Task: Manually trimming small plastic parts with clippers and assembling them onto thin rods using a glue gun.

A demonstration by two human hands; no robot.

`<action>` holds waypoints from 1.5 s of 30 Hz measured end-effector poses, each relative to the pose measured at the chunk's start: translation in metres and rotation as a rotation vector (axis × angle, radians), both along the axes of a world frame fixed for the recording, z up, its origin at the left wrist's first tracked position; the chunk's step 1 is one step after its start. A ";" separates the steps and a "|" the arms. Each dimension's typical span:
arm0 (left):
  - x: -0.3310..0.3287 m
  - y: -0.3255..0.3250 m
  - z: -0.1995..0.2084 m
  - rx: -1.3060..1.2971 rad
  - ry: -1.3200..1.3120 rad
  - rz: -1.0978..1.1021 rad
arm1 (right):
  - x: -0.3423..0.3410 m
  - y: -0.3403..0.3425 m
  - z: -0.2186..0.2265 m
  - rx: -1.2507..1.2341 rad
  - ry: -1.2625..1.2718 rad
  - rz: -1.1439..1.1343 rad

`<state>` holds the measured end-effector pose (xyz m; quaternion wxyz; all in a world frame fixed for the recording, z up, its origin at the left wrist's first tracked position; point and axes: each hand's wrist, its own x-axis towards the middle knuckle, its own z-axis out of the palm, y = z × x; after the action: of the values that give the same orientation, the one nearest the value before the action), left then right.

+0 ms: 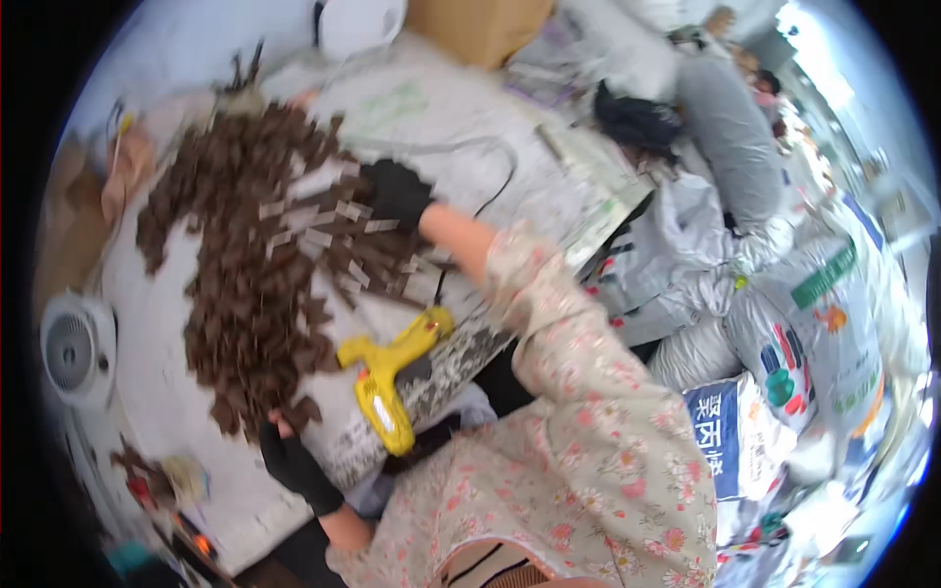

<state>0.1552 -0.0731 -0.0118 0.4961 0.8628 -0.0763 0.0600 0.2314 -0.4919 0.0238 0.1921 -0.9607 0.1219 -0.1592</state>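
Observation:
My left hand [294, 465], in a black glove with bare fingertips, is at the near end of a large heap of small brown pieces [250, 333]. Its fingertips are drawn together on one brown piece [303, 410]. Farther off, my right hand [396, 194], also black-gloved, reaches over a loose bundle of brown strips with whitish ends [338, 230]. How its fingers are set is hidden by the glove and blur. Between me and the heap, a yellow glue gun [392, 367] lies at the table's near edge.
The heap covers much of the white table [147, 343]. A small white fan [78, 348] stands at the left. A cardboard box [480, 29] sits at the far side, and a dark cable [498, 186] crosses the tabletop. Stuffed plastic sacks [730, 137] crowd the right.

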 end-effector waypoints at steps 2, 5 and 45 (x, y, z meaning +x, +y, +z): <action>-0.007 -0.009 0.010 -0.022 -0.034 -0.007 | -0.017 -0.005 -0.013 -0.084 -0.157 -0.072; -0.014 -0.003 0.016 0.024 -0.037 -0.006 | -0.049 0.015 0.000 -0.089 -0.211 -0.128; -0.088 -0.005 0.033 0.443 -0.444 -0.140 | -0.269 0.099 0.015 1.259 -0.452 0.483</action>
<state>0.0667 -0.0780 0.0210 0.2702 0.9084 -0.2533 0.1943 -0.0380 -0.3929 0.0392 0.7610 -0.6110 -0.0685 -0.2069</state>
